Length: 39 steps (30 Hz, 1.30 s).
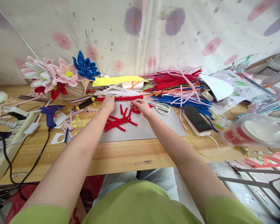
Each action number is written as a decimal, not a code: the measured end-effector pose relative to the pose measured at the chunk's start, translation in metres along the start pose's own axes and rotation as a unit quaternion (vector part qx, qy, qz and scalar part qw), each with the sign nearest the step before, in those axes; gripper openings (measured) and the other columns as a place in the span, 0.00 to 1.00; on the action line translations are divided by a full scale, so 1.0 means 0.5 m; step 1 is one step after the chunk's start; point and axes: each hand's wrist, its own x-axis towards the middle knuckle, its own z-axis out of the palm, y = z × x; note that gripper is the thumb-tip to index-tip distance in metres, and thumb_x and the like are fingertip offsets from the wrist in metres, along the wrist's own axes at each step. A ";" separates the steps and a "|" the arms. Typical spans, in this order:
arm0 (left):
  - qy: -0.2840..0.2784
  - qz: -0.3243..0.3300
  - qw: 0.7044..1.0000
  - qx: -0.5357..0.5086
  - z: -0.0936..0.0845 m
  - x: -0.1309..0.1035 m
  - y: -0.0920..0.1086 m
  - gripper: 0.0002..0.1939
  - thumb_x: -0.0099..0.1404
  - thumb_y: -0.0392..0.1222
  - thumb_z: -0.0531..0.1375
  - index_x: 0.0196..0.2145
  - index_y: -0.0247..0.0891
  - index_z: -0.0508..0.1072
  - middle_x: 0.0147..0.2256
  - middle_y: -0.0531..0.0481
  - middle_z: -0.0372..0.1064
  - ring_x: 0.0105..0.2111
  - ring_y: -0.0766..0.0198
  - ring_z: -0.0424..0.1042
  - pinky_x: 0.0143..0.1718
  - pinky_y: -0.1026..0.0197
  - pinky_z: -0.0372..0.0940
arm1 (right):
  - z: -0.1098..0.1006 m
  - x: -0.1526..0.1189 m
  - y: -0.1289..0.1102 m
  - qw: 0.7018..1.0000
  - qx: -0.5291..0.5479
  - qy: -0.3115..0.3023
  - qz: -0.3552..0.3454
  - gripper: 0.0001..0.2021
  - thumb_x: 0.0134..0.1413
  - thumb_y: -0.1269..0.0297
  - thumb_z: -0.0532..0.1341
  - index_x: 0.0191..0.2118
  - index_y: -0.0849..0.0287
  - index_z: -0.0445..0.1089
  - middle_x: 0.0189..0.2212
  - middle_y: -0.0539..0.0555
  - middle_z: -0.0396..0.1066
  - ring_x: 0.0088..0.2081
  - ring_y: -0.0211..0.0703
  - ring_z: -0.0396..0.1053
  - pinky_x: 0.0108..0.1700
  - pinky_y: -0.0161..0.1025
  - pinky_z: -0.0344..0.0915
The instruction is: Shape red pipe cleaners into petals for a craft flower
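Long red pipe cleaners (127,98) lie across the back of the grey cutting mat (144,132). My left hand (109,104) is over their left end, fingers closed and pointing away; what it grips is too small to make out. My right hand (141,105) is pinched near their right end, with small red pieces (135,111) at its fingertips. Between and below my hands, cut red pipe cleaners (119,123) lie crossed in a loose pile. Scissors (162,108) with pale handles rest just right of my right hand.
Left are a blue glue gun (50,114), scraps, a power strip (11,144) and fuzzy flowers (60,74). Coloured pipe cleaners (177,81) are heaped behind. A phone (196,119) and a bagged cup (254,130) stand at the right.
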 end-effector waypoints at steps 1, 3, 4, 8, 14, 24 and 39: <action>0.022 0.003 1.000 0.005 0.001 0.000 -0.002 0.21 0.60 0.35 0.52 0.52 0.32 0.64 0.52 0.35 0.61 0.54 0.48 0.57 0.51 0.52 0.57 | 0.003 -0.002 0.000 1.000 -0.003 -0.004 -0.001 0.06 0.50 0.71 0.57 0.27 0.60 0.70 0.23 0.48 0.72 0.20 0.29 0.61 0.23 0.27 0.59; 0.030 0.015 0.999 0.014 0.004 0.003 -0.006 0.21 0.60 0.36 0.53 0.52 0.33 0.65 0.53 0.36 0.61 0.54 0.49 0.57 0.52 0.53 0.55 | 0.006 -0.004 0.001 1.000 -0.009 -0.010 0.000 0.05 0.50 0.71 0.58 0.26 0.60 0.70 0.23 0.48 0.71 0.19 0.29 0.61 0.23 0.28 0.60; 0.017 0.021 0.999 0.018 0.006 0.007 -0.008 0.21 0.60 0.36 0.52 0.51 0.33 0.66 0.52 0.37 0.62 0.54 0.49 0.57 0.53 0.53 0.55 | 0.007 -0.005 0.001 1.000 -0.013 -0.010 0.001 0.05 0.49 0.71 0.58 0.26 0.60 0.70 0.22 0.48 0.71 0.19 0.29 0.61 0.23 0.28 0.60; -0.018 0.036 0.998 0.041 0.015 0.016 -0.012 0.20 0.62 0.32 0.46 0.47 0.34 0.70 0.47 0.36 0.66 0.51 0.50 0.61 0.52 0.52 0.54 | 0.002 -0.007 0.003 1.000 -0.027 -0.004 0.006 0.04 0.48 0.71 0.60 0.25 0.60 0.70 0.22 0.48 0.71 0.19 0.28 0.60 0.24 0.29 0.60; 0.001 0.083 0.996 0.042 0.010 -0.002 -0.006 0.19 0.62 0.31 0.46 0.44 0.34 0.73 0.44 0.36 0.67 0.50 0.49 0.61 0.51 0.50 0.54 | -0.006 -0.001 0.008 0.999 -0.043 -0.001 -0.002 0.04 0.48 0.71 0.59 0.26 0.61 0.70 0.22 0.48 0.72 0.19 0.29 0.61 0.24 0.29 0.59; 0.034 0.091 0.995 0.025 -0.017 -0.013 -0.008 0.16 0.64 0.37 0.47 0.41 0.37 0.73 0.43 0.40 0.69 0.49 0.50 0.62 0.49 0.52 0.55 | -0.004 0.028 0.010 0.990 -0.121 0.003 -0.073 0.05 0.48 0.69 0.58 0.26 0.61 0.70 0.23 0.49 0.71 0.21 0.30 0.62 0.25 0.30 0.59; -0.050 0.089 0.994 0.028 0.006 -0.015 0.002 0.17 0.66 0.41 0.47 0.42 0.36 0.73 0.42 0.39 0.71 0.46 0.50 0.68 0.46 0.52 0.57 | -0.020 0.051 0.048 0.966 -0.230 0.006 -0.116 0.08 0.50 0.66 0.56 0.31 0.61 0.71 0.29 0.52 0.74 0.29 0.36 0.69 0.36 0.36 0.65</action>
